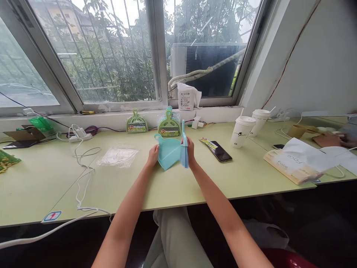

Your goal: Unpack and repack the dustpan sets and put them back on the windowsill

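My left hand (pixel 153 155) grips the left edge of a light blue dustpan (pixel 169 152), just under its looped handle. A small blue brush (pixel 184 152) is held upright in my right hand (pixel 190 150), bristles down, at the dustpan's right side. Both are raised over the pale green table. Behind them, green dustpan sets in packaging (pixel 169 124) stand against the window ledge, with one more set (pixel 136 122) to their left. Clear plastic wrapping (pixel 117 155) lies left of my left hand. A printed label card (pixel 208 144) rests partly against a dark phone (pixel 221 151) at the right.
Two white lidded cups (pixel 242 132) with straws stand at the right, behind a tissue pack (pixel 292 162). White cables (pixel 80 178) run across the left side of the table (pixel 167 191) from a power adapter (pixel 80 134). Another person's hand (pixel 327 140) is at the far right.
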### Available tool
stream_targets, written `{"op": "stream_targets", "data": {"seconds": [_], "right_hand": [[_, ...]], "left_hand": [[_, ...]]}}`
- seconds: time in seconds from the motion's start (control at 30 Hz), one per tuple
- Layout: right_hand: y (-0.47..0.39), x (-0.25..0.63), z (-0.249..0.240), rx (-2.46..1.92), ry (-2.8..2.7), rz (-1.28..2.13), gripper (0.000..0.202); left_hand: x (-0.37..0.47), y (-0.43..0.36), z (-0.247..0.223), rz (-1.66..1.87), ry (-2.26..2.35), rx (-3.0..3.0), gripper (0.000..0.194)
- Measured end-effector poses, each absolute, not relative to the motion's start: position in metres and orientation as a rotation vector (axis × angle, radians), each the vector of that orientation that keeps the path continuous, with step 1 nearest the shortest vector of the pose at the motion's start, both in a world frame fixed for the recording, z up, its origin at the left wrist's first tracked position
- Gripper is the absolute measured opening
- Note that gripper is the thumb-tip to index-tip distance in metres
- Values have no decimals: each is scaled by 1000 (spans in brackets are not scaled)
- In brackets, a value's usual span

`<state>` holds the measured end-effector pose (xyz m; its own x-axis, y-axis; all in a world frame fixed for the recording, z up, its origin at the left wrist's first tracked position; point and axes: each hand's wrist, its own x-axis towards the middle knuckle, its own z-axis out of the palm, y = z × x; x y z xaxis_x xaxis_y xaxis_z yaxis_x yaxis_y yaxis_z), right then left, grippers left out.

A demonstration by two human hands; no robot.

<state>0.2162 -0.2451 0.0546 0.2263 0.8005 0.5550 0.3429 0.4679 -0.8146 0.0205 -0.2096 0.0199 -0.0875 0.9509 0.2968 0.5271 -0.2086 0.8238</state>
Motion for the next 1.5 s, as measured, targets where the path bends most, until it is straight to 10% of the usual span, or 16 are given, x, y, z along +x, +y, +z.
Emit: {"op": "stream_targets", "data": {"seconds": [0.43,0.9,1.1,1.3,1.5], "right_hand": [[-231,266,32,-2136,-1799,-61,32],[-234,256,44,-1988,-1652,25,23],[-241,223,39,-1796,-1955,162,19],[-245,217,35,-1704,-2037,201,17],[-245,215,35,-1568,-2149,267,15]], "left_hand": [[-25,-214,20,757,2058,1970,39],[-22,-219,28,885,2241,1820,26],[9,-223,27,862,1471,2012,37],[-4,-221,25,1353,1576,2269,32],[0,-223,13,1011,1451,2558,43]]}}
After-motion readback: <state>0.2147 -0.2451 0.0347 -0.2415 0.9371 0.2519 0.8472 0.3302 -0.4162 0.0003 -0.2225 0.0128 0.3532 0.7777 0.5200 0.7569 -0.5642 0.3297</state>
